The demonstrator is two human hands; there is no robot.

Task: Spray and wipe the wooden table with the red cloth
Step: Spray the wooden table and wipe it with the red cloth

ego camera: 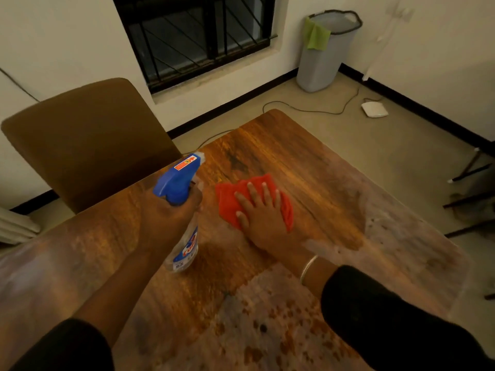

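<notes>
The red cloth (254,202) lies flat on the wooden table (308,167), roughly mid-table and toward the far corner, bunched into a rough patch with its longer side running left to right. The right hand (263,214) is pressed palm-down on top of it, fingers (251,190) spread and pointing away from the person — not pinching, simply bearing down on the fabric. Just to the left, close beside the cloth but not touching it, the left hand (171,218) is wrapped around the neck of the spray bottle (184,210), whose blue nozzle points toward the far edge; whether a finger sits on the trigger cannot be told. The bottle looks lifted and tilted. The wood around and beyond the cloth reads dark and clean, while pale, speckled film covers the near and right parts of the top — so the unwiped ground likely lies behind and to the right of the cloth, toward the person, and the wiping hand is the one already nearest it
</notes>
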